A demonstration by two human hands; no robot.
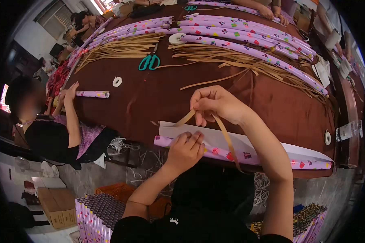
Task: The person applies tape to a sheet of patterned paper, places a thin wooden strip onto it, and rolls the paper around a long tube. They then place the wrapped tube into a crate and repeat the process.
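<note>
My right hand is raised above the sheet and pinches a narrow tan paper strip. One end of the strip slants down to the left, and the other hangs across the roll to its front. Below, a partly unrolled lilac gift-wrap roll with a printed gift pattern lies along the table's front edge, its white inner side facing up behind it. My left hand is over the roll near its left end, fingers bent across it and gripping it.
Teal scissors lie beside bundles of tan strips. Finished lilac rolls are stacked at the back. White tape rolls sit on the brown tablecloth. A co-worker at left handles another roll. Upright rolls stand below.
</note>
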